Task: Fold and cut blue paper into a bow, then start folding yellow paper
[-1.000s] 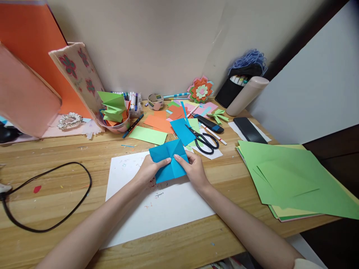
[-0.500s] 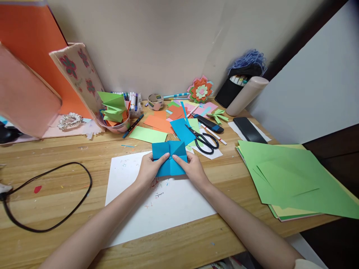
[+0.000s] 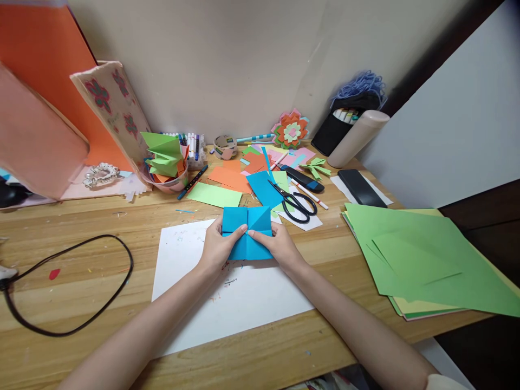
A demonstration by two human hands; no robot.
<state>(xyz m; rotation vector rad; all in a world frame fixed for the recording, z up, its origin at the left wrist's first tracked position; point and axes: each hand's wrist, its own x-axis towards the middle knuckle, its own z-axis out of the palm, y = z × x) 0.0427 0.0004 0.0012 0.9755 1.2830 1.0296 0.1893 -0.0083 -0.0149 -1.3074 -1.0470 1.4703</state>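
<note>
A folded square of blue paper (image 3: 248,250) is held between both hands over a white sheet (image 3: 239,319). Crease lines cross it and meet near the middle. My left hand (image 3: 215,244) grips its left edge, the thumb pressed on the paper near the centre and the other fingers hidden behind. On the right edge my right hand (image 3: 283,245) does the same, its thumb tip close to the left one. Just beyond the paper lie black-handled scissors (image 3: 298,208) and another blue piece of paper (image 3: 262,188).
Green paper sheets (image 3: 426,254) are stacked at the right beside a dark phone (image 3: 361,188). Paper scraps, a box cutter (image 3: 303,179) and a layered paper flower (image 3: 291,130) lie toward the wall. A cup of folded paper (image 3: 170,187) stands back left, a black cable loop (image 3: 130,260) nearer.
The blue paper has shifted slightly toward me and to the right, and is tilted a little more upright. Both thumbs remain pressed near its centre.
</note>
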